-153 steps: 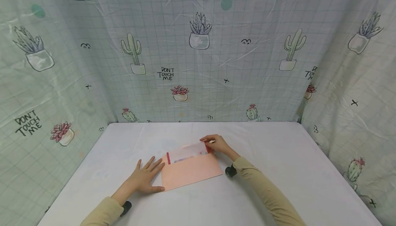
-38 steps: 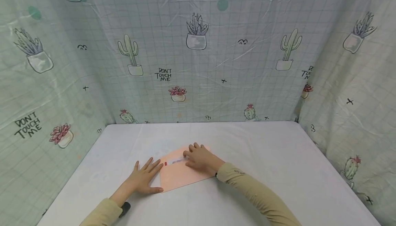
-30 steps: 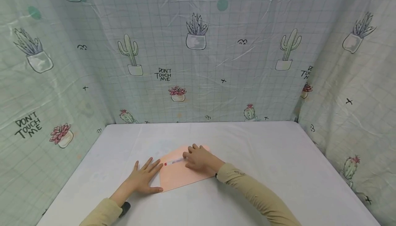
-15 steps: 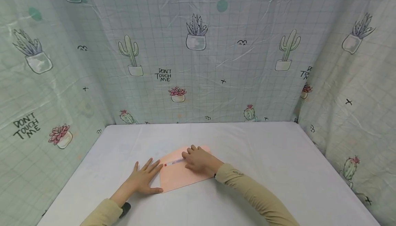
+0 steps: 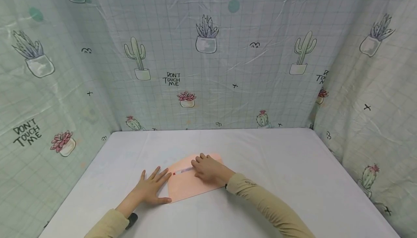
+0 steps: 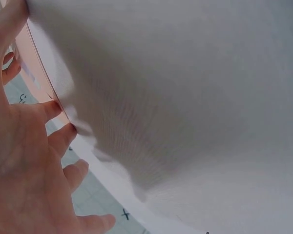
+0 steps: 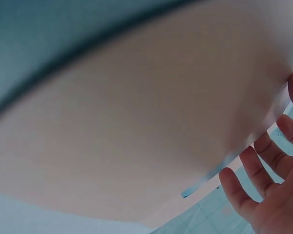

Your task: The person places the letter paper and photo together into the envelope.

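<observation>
A peach paper envelope [image 5: 182, 188] lies slightly turned on the white table. From its opening shows a narrow strip of a pale printed sheet [image 5: 184, 170] with a red left end; the rest is hidden inside the envelope and behind my right hand. My left hand [image 5: 150, 187] lies spread at the envelope's left edge, its thumb and fingertips touching the paper. My right hand [image 5: 211, 169] is over the right half of the opening, fingers loosely bent. In the right wrist view its fingertips [image 7: 249, 153] touch the strip along the opening.
The white table [image 5: 277, 158] extends around the envelope. Behind it and at both sides hangs a cactus-print curtain [image 5: 169, 24]. A dark wrist device [image 5: 131, 220] sits below my left sleeve.
Five seconds ago the sheet stood well out of the envelope, its right corner between my right fingers. It has slid down to a thin strip, and my right hand moved left. Left hand stayed.
</observation>
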`<state>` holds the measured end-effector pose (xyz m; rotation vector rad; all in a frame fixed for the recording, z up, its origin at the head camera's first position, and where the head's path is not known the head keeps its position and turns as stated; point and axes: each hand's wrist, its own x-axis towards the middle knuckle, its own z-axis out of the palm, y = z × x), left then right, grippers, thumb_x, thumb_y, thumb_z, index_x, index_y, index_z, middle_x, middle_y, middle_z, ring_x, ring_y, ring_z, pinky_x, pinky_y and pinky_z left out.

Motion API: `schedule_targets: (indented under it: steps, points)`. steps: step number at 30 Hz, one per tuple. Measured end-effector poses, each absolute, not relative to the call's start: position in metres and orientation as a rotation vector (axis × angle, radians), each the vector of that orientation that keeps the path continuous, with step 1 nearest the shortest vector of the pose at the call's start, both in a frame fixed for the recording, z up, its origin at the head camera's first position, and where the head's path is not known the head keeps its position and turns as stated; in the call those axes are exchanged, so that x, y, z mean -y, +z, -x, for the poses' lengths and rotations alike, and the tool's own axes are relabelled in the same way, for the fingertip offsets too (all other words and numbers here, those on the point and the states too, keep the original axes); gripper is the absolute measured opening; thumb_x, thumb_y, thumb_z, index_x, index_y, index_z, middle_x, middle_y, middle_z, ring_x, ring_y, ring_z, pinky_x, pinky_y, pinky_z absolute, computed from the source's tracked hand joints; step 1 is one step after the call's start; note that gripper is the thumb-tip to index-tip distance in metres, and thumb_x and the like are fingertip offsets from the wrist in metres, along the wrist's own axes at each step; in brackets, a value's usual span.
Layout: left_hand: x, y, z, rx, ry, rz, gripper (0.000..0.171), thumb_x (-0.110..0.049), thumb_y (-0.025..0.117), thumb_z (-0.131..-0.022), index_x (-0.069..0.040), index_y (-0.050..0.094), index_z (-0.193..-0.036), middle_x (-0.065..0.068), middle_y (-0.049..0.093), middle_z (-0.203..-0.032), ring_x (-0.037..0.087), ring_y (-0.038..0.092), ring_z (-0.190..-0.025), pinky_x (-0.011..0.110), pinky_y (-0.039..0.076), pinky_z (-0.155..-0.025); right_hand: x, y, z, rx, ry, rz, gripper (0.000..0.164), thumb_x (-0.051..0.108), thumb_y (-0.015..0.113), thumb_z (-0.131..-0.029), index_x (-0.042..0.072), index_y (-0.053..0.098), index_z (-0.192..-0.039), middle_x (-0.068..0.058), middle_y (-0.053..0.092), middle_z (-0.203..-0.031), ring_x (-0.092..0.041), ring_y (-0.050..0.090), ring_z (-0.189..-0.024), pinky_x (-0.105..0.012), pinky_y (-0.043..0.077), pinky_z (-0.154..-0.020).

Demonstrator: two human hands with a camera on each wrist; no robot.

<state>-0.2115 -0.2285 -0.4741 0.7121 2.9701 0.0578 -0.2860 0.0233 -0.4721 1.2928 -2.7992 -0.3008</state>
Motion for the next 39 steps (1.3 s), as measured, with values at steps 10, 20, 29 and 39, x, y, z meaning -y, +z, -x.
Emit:
schedule_targets:
  steps: [10,20,29,39]
  points:
    - [0.227,-0.469,0.208,-2.969,0.042,-0.706,0.091,-0.068,0.054,-0.069,-0.011,0.034,-0.137,0.009,0.031,-0.145,0.038,0.021,-0.134,0.072,0.014,-0.095,-0.023,-0.476,0.286,2.777,-0.254,-1.317,0.022,0.036,0.046,-0.091,0.017,0.043,-0.101,0.003,0.048,-0.091,-0.013,0.04,-0.084,-0.024,0.037,-0.071]
    - [0.229,-0.476,0.211,-2.983,0.065,-0.724,0.092,-0.071,0.052,-0.068,-0.012,0.035,-0.136,0.01,0.032,-0.144,0.038,0.023,-0.133,0.072,0.015,-0.094,-0.022,-0.477,0.287,2.798,-0.252,-1.294,0.021,0.035,0.047,-0.091,0.016,0.041,-0.097,0.002,0.047,-0.088,-0.013,0.036,-0.08,-0.023,0.031,-0.068]
    - [0.232,-0.479,0.211,-2.99,0.102,-0.744,0.092,-0.071,0.051,-0.069,-0.012,0.034,-0.136,0.011,0.033,-0.143,0.039,0.024,-0.132,0.073,0.013,-0.094,-0.021,-0.476,0.286,2.776,-0.302,-1.295,0.021,0.036,0.046,-0.091,0.016,0.042,-0.098,0.002,0.047,-0.089,-0.013,0.035,-0.08,-0.025,0.029,-0.067]
    - [0.226,-0.466,0.206,-2.952,0.068,-0.728,0.09,-0.067,0.055,-0.07,-0.01,0.034,-0.137,0.011,0.03,-0.145,0.039,0.02,-0.134,0.072,0.015,-0.095,-0.028,-0.479,0.283,2.727,-0.334,-1.25,0.026,0.041,0.042,-0.092,0.02,0.045,-0.106,0.005,0.045,-0.095,-0.012,0.033,-0.082,-0.024,0.027,-0.068]
